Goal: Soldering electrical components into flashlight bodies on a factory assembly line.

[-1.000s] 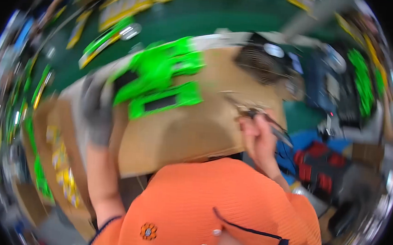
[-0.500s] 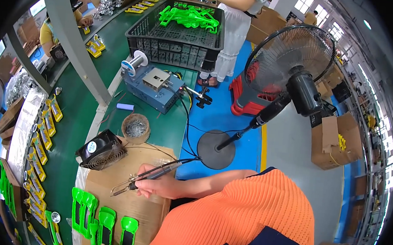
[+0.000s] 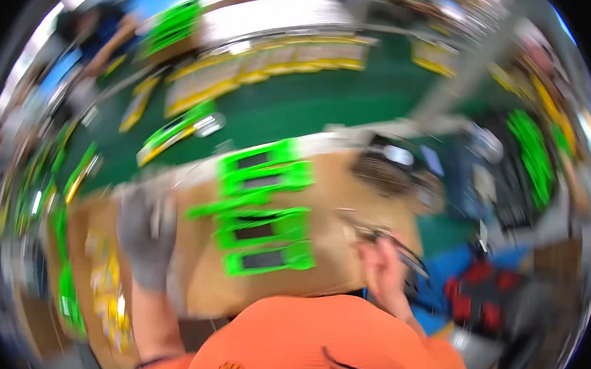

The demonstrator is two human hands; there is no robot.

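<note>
The whole view is smeared by motion. My right hand [image 3: 382, 264] is closed round a soldering iron [image 3: 407, 259], whose tip end points left over the brown cardboard sheet [image 3: 335, 259]. My left hand [image 3: 147, 232], in a grey glove, is over the left part of the cardboard; its fingers are too blurred to tell what they do. Between my hands lie several bright green plastic frames [image 3: 269, 261] with dark inserts, side by side in a column. A small black fan [image 3: 382, 170] stands beyond my right hand.
Several yellow-edged pieces [image 3: 270, 63] line the green bench [image 3: 259, 117]. A green and yellow piece [image 3: 182, 132] lies closer. Yellow parts [image 3: 107, 281] fill a box at left. A blue machine [image 3: 464, 176] and black crate [image 3: 507, 192] with green parts stand right; a post [image 3: 460, 79] rises beyond.
My view has swung left, so the bench now runs across ahead. My gloved left hand has come fully into view, left of the green frames. The soldering iron stays in my right hand.
</note>
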